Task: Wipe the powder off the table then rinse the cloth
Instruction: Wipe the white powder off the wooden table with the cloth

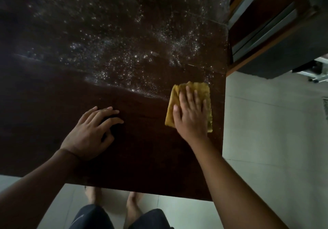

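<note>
A dark brown table [53, 95] fills most of the view. White powder [134, 58] lies scattered over its middle and far part; the strip nearest me looks bare of it. A folded yellow cloth [200, 88] lies flat near the table's right edge. My right hand [191, 115] presses down on the cloth with fingers spread, covering most of it. My left hand [92, 131] rests on the bare tabletop to the left, fingers apart, holding nothing.
The table's right edge [224, 122] and near edge border a pale tiled floor [266, 148]. A wooden-framed piece of furniture [276, 24] stands beyond the table's right side. My bare feet [133, 205] and dark shorts show below the near edge.
</note>
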A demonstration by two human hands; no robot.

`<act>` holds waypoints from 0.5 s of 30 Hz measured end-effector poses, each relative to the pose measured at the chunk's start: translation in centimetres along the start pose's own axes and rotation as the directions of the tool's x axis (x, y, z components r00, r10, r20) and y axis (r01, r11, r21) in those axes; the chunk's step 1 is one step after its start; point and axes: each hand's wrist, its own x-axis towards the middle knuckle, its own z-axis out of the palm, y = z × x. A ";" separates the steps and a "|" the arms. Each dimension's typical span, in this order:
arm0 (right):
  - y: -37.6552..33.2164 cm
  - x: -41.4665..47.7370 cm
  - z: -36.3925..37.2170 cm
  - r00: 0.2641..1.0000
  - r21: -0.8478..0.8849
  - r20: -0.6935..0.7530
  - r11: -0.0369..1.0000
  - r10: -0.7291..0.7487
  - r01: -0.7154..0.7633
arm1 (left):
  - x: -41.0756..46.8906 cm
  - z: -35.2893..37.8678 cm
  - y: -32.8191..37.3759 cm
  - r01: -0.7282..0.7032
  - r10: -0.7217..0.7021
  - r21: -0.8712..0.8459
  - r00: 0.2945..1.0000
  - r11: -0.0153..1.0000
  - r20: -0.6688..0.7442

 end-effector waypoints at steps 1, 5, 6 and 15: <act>-0.2 2.0 -0.2 0.999 0.001 -0.004 0.999 0.035 -0.035 | 0.0 0.0 0.0 -0.003 0.003 -0.001 1.000 1.000 -0.007; -3.1 7.2 -0.5 0.989 0.058 -0.001 0.987 0.149 -0.149 | -0.1 0.4 -0.1 -0.007 0.007 0.009 0.999 1.000 -0.040; -4.0 7.2 -0.3 0.993 0.063 -0.005 0.991 0.122 -0.121 | -0.1 0.4 -0.2 -0.009 0.009 0.010 0.999 1.000 -0.044; -1.0 -6.6 0.4 0.950 0.045 0.039 0.950 -0.311 0.309 | -0.2 0.2 -0.2 -0.010 0.010 0.000 0.999 1.000 -0.033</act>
